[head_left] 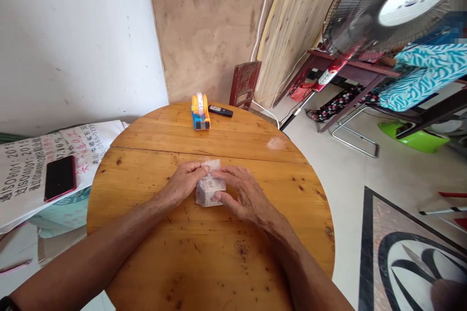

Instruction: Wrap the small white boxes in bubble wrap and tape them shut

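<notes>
A small box (210, 191) wrapped in clear bubble wrap lies on the round wooden table (204, 252), with a printed label faintly showing through. A loose flap of the bubble wrap (212, 163) sticks out beyond its far side. My left hand (188, 180) pinches the wrap at that flap's left edge between thumb and fingers. Curled around the right side, my right hand (242, 192) has its fingers on the wrap and its thumb on the box's near face. Beyond them stands an orange and blue tape dispenser (200, 112) with a roll of tape.
Beside the dispenser lies a dark remote-like object (220, 111). Left of the table, a phone (60, 178) rests on printed sacks (22, 165). A chair (245, 85) stands behind. At right are a standing fan (386, 14) and a seated person in patterned trousers (419, 77).
</notes>
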`<state>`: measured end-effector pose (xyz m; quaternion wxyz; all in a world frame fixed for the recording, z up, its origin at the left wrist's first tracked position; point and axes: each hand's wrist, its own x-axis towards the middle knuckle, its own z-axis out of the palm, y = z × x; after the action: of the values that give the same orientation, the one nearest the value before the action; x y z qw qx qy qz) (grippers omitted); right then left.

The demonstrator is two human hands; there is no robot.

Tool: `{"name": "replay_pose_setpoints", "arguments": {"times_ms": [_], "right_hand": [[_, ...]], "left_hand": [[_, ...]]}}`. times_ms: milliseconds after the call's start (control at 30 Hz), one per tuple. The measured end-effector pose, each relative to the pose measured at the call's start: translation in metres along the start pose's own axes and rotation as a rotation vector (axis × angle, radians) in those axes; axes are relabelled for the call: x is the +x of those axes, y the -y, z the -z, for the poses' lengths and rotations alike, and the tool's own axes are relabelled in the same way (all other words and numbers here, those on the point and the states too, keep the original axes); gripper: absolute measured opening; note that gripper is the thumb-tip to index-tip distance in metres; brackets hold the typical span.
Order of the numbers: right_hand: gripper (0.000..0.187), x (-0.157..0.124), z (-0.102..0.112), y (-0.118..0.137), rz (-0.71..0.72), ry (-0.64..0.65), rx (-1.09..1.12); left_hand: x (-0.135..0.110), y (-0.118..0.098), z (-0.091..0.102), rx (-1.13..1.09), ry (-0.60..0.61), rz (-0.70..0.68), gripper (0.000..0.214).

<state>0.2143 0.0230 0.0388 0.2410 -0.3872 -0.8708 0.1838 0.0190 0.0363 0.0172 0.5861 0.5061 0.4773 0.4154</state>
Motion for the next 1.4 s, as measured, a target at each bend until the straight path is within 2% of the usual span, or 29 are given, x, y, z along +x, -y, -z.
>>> {"name": "replay_pose_setpoints", "arguments": {"times_ms": [133, 367, 433, 500, 600, 767, 833, 933, 1033, 1100, 1233, 1300, 1400], "right_hand": [[0.031, 0.0, 0.0, -0.001, -0.043, 0.011, 0.074], [0.027, -0.001, -0.005, -0.001, -0.198, 0.032, 0.248], [0.029, -0.002, -0.005, 0.0, -0.244, 0.027, 0.294], [0.029, -0.001, -0.004, 0.001, -0.289, 0.022, 0.32], [0.027, 0.002, -0.002, 0.001, -0.349, -0.028, 0.332], [0.048, 0.006, -0.001, -0.007, -0.418, -0.185, 0.378], [0.052, 0.007, 0.0, -0.007, -0.436, -0.14, 0.523], [0.049, 0.007, 0.004, -0.001, -0.403, 0.012, 0.802], [0.048, 0.008, 0.004, 0.004, -0.377, 0.011, 0.916], [0.044, 0.008, 0.001, 0.004, -0.367, -0.053, 0.87], [0.03, 0.008, -0.005, 0.0, -0.268, -0.198, 0.563], [0.024, 0.007, -0.007, -0.001, -0.217, -0.214, 0.483], [0.02, 0.007, -0.005, 0.0, -0.214, -0.195, 0.481]], "left_hand": [[-0.002, -0.002, -0.002, -0.031, -0.003, 0.035, 0.032], [-0.005, 0.0, -0.003, -0.078, 0.029, 0.076, 0.035], [-0.007, -0.003, -0.001, -0.067, 0.065, 0.061, 0.037], [-0.01, -0.007, 0.001, -0.045, 0.155, 0.049, 0.038], [-0.01, -0.009, 0.004, -0.053, 0.289, 0.049, 0.041], [-0.007, -0.009, 0.004, -0.163, 0.289, 0.024, 0.046], [-0.008, -0.01, 0.004, -0.203, 0.285, 0.016, 0.047], [-0.011, -0.011, 0.003, -0.235, 0.309, 0.008, 0.049], [-0.013, -0.01, 0.002, -0.228, 0.322, -0.012, 0.049], [-0.012, -0.009, 0.002, -0.212, 0.283, -0.008, 0.046], [-0.008, -0.009, 0.002, -0.18, 0.191, 0.067, 0.044], [-0.007, -0.011, 0.003, -0.156, 0.183, 0.102, 0.041], [-0.007, -0.014, 0.004, -0.134, 0.199, 0.108, 0.037]]}}
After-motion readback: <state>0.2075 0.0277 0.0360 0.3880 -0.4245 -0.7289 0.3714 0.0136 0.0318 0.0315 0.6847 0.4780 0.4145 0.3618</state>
